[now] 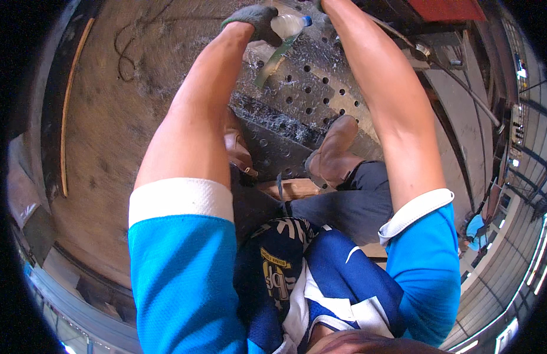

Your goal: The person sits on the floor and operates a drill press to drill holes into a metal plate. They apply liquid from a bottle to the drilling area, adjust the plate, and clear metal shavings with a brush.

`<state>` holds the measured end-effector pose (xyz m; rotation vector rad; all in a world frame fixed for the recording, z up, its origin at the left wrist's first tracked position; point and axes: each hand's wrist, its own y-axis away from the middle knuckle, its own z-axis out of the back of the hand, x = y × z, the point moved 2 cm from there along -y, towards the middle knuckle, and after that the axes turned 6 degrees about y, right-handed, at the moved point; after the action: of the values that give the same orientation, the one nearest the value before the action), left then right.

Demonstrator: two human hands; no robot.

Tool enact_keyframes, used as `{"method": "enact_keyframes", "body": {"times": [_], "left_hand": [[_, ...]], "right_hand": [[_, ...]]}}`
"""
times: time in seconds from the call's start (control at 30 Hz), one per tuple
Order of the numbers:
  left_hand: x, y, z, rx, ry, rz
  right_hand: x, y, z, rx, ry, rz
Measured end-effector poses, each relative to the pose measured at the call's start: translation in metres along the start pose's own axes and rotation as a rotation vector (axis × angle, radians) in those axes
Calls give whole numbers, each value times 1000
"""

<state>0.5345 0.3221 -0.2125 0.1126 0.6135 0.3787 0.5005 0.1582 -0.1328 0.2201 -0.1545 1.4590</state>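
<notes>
My left hand [257, 19], in a dark work glove, is stretched far out at the top of the view and closed around a clear plastic bottle [288, 25] with a blue cap. The bottle lies sideways above a perforated steel plate [321, 88]. My right arm reaches out beside it, but my right hand is cut off by the top edge. A green strap [273, 62] hangs below the bottle over the plate.
My brown boots [335, 150] stand on dark steel plates strewn with metal shavings [273, 118]. A wooden block [291, 187] lies under me. Rough ground with a wire [129, 53] and a thin rod [70, 106] spreads left. Another person in blue [475, 227] is far right.
</notes>
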Motion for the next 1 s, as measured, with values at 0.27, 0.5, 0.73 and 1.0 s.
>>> {"method": "enact_keyframes", "body": {"times": [0.27, 0.5, 0.73, 1.0], "left_hand": [[-92, 11, -88, -55, 349, -193], [-157, 32, -212, -263, 440, -393], [-120, 91, -197, -76, 332, -61], [19, 152, -136, -318, 168, 604]], "right_hand": [[34, -9, 7, 46, -45, -181], [48, -19, 14, -15, -82, -184], [89, -35, 19, 2, -268, -248], [108, -16, 51, 58, -358, -310]]}}
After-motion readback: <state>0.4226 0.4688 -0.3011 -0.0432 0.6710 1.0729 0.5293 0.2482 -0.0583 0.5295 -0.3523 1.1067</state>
